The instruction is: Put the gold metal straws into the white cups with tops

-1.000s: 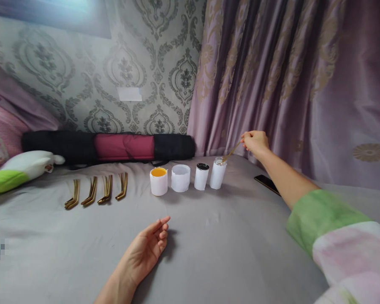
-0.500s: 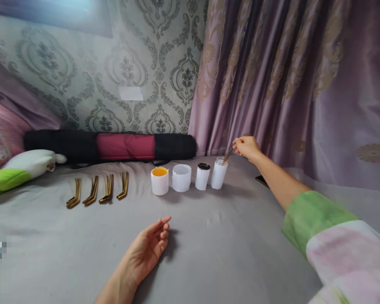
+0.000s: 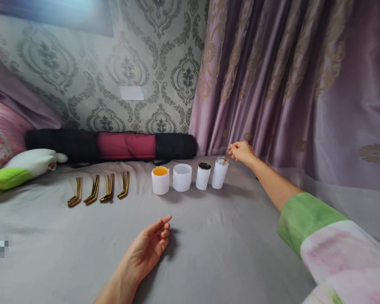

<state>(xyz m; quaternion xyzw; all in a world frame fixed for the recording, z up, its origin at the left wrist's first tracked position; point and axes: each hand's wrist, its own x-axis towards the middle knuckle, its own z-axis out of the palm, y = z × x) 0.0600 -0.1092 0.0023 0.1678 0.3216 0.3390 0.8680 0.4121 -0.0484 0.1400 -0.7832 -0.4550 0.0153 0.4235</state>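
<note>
Right hand (image 3: 242, 153): reached far out toward 1 o'clock, fingers pinched on the top of a gold straw (image 3: 225, 158); the straw's lower end was inside the jar (image 3: 219, 174).
Left hand (image 3: 148, 249): lay at 6 o'clock on the sheet (image 3: 224, 245), palm up, fingers loosely open, holding nothing.
Jar: stood upright at the right end of a row of four, just under the right hand.
Doing it well: I think a light pinch and a nearly vertical straw are best, because the jar is narrow and looks easy to tip on soft bedding.
Neighbours: a black-topped cup (image 3: 203, 176) just at 9 o'clock of the jar, then a white cup (image 3: 181, 177) and an orange cup (image 3: 160, 180).
In the way: the black-topped cup was nearest; the curtain (image 3: 288, 84) hung close behind the hand.
Further: bent straws (image 3: 98, 190) at 10 o'clock, with a roll (image 3: 114, 145) and a plush (image 3: 22, 169) beyond them.
</note>
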